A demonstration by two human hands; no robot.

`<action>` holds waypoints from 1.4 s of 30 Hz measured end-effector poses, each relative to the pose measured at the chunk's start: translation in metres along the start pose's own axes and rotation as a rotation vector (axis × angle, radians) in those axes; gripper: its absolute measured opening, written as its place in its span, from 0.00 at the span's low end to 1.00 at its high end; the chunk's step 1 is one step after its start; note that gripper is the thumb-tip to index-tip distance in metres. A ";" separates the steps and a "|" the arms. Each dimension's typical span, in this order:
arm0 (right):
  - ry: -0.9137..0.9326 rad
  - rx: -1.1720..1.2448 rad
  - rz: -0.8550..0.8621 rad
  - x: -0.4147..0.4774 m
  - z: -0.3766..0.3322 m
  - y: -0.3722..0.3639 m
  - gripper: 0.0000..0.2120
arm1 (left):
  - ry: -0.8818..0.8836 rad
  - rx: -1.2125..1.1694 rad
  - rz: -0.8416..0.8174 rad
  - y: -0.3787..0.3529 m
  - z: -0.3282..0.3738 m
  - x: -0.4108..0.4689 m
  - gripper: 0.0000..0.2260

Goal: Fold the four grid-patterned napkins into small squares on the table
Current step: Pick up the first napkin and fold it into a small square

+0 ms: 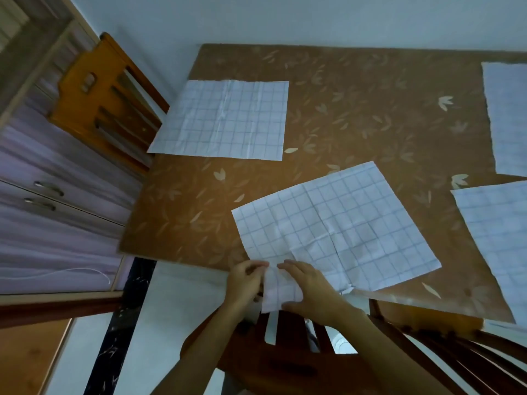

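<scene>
Left grip (246, 283) pinches the overhanging corner of the near napkin (336, 226), fingers curled onto the paper. Right grip (309, 293) holds the same corner from the other side, fingers over it and thumb at its lower edge. The corner is bunched between the two, hanging past the near edge of the counter (356, 109). Rest of that napkin lies open, turned at an angle. Far-left napkin (225, 118) flat and unfolded. Far-right napkin (510, 118) and right napkin (499, 243) flat, both cut off by the frame. Wooden chair (105, 101) at the counter's left side.
</scene>
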State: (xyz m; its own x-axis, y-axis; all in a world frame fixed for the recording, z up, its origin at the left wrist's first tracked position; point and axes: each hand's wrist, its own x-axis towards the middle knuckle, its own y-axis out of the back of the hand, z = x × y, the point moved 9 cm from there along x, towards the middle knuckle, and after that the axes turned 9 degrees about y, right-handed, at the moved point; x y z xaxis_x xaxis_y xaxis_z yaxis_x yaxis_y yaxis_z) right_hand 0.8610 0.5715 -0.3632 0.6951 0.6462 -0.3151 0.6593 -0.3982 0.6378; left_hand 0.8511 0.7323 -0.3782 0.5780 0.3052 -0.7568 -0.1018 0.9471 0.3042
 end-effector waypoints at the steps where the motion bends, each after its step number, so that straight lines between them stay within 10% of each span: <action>1: 0.012 0.008 0.007 -0.001 -0.004 0.001 0.47 | -0.011 -0.031 -0.040 -0.003 0.010 -0.005 0.12; 4: 0.003 -0.034 0.121 -0.003 -0.010 0.009 0.57 | -0.075 -0.055 -0.180 -0.018 0.040 -0.028 0.16; 9: -0.037 0.021 0.532 -0.025 0.008 0.053 0.28 | -0.268 0.026 -0.283 -0.037 0.080 -0.052 0.16; 17: -0.131 0.509 0.724 -0.092 0.033 0.109 0.09 | -0.745 0.538 0.167 -0.045 0.137 -0.035 0.21; 22: -0.209 0.707 0.753 -0.131 0.050 0.113 0.10 | -0.626 0.762 -0.053 -0.064 0.151 -0.003 0.46; 27: -0.219 0.782 0.905 -0.159 0.059 0.128 0.15 | -0.216 0.485 -0.345 -0.067 0.137 0.007 0.64; 33: -0.155 0.832 1.016 -0.170 0.063 0.157 0.11 | -0.212 0.475 -0.450 -0.073 0.142 -0.008 0.19; 42: -0.021 0.540 0.978 -0.163 0.025 0.251 0.10 | -0.578 0.273 -0.239 -0.008 0.259 -0.068 0.12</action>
State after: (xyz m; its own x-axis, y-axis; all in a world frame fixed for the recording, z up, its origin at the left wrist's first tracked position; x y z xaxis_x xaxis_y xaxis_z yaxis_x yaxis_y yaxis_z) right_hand 0.9201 0.3501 -0.1696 0.9841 -0.1092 0.1401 -0.1397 -0.9631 0.2302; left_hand 1.0226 0.6785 -0.1793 0.9064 -0.0830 -0.4142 0.2466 0.9001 0.3591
